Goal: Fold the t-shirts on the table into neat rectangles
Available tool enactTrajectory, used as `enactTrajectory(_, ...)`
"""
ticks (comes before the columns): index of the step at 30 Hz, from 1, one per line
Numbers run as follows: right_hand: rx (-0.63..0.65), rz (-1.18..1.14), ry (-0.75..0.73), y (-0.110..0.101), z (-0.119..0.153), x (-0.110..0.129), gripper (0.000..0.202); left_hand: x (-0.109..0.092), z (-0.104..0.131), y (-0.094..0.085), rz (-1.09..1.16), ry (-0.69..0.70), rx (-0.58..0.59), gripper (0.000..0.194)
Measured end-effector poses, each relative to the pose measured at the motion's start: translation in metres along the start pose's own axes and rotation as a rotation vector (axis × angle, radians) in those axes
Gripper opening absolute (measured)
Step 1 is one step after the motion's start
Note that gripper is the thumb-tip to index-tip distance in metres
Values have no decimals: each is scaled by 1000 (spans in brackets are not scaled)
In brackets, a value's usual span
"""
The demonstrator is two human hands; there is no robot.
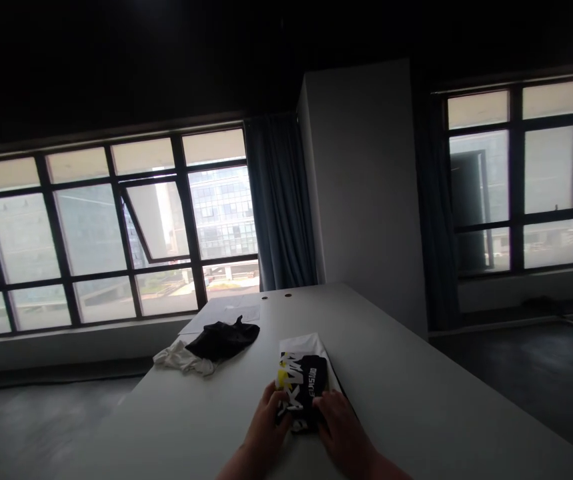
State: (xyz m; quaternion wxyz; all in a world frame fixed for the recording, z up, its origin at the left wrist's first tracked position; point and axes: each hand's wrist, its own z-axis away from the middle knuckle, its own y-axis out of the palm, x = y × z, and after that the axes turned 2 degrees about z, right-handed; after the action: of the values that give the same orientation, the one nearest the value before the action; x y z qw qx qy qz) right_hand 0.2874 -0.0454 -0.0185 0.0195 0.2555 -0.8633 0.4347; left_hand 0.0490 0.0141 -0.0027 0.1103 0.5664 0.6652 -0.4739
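Observation:
A folded black T-shirt point(311, 377) with white lettering and a yellow patch lies on the table in front of me. Under it, white cloth point(300, 343) sticks out at the far end and along the right side. My left hand point(267, 421) is closed on the near left edge of the T-shirt, its fingers over the print. At the near right edge, my right hand point(340, 427) grips the same T-shirt with curled fingers. The undersides of both grips are hidden.
The long white table point(386, 373) carries a crumpled black garment point(223, 339) and a crumpled white garment point(184, 359) at the left edge. Papers point(226, 310) lie behind them. A pillar point(366, 187) and a blue curtain point(283, 207) stand at the far end.

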Motion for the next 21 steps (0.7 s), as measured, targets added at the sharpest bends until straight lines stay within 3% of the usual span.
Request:
enactTrajectory(7,185,-16,74,0,10,-9,56,16,2,1,-42,-54,89,39)
enactTrajectory(11,250,-30,98,-1,12,-12,61,23,3,5,-86,-23,75,42)
enactTrajectory(17,226,-77,124,-6,12,-7,59,24,4,4,-81,6,65,39)
enactTrajectory(21,124,-195,145,-9,12,-4,57,19,3,0,-64,4,45,25)
